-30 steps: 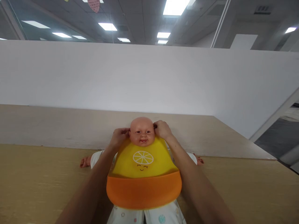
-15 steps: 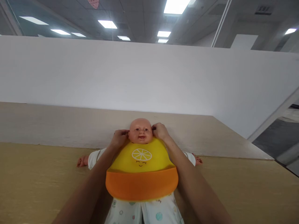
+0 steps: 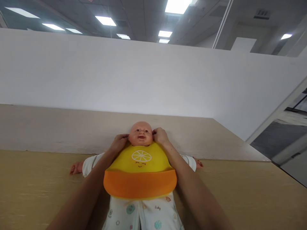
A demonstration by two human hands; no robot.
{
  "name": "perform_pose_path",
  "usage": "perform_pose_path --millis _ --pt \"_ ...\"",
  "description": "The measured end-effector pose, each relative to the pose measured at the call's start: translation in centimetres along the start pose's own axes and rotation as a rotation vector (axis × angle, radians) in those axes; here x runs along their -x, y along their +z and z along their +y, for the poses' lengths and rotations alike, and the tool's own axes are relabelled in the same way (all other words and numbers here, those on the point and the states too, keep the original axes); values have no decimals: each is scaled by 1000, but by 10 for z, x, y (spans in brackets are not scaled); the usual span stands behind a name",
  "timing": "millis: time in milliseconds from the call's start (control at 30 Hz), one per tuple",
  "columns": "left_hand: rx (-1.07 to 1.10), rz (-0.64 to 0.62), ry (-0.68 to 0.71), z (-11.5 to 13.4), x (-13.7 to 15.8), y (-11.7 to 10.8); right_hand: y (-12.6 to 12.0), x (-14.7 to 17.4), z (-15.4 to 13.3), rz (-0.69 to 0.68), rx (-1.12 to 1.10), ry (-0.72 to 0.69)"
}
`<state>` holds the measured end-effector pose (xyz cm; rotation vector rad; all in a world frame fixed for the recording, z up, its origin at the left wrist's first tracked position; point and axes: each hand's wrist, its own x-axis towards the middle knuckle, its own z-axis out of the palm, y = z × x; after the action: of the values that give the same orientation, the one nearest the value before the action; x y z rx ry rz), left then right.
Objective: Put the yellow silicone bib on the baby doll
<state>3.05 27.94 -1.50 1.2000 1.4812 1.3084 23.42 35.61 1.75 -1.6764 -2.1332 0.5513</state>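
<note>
A baby doll (image 3: 141, 129) lies on its back, its arms spread and its head toward the wall. Over its chest is a yellow bib (image 3: 128, 161) with a lemon-slice print and an orange catch pocket (image 3: 140, 185). My left hand (image 3: 118, 142) is closed beside the doll's neck, at the bib's upper left edge. On the other side, my right hand (image 3: 160, 135) is bent in with curled fingers at the bib's upper right edge. Both sets of fingertips, and the neck straps, are hidden behind the doll's head.
The doll lies on a tan wooden surface (image 3: 240, 185). Behind it runs a paler raised ledge (image 3: 59, 127) against a white wall (image 3: 144, 76). Glass panels stand above the wall, and grey floor (image 3: 275, 137) shows past the right end.
My view has shifted slightly, so the doll and both hands appear a little farther left. Both hands stay at the doll's neck; the bib's pocket sits slightly higher in view.
</note>
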Motion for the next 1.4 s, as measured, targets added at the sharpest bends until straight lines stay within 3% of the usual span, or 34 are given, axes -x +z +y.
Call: perform_pose_path --millis 700,933,1067,1167,1233,1333,1400 --pt "-166 15 27 -4 -8 -3 15 -9 13 -27 -161 52" --pt "32 -45 -123 10 3 -3 15 10 21 -49 -290 37" --pt "150 -44 -137 18 18 -6 8 34 32 -54 -400 32" --pt "213 -41 -156 21 37 -13 -3 58 44 -64 -499 -38" --pt "203 -25 -159 21 51 -19 -12 75 53 -35 -443 -142" --pt "74 -68 -97 19 68 -32 -24 98 60 9 -119 -358" --pt "-102 -148 27 17 76 -40 -29 109 62 1 84 -488"
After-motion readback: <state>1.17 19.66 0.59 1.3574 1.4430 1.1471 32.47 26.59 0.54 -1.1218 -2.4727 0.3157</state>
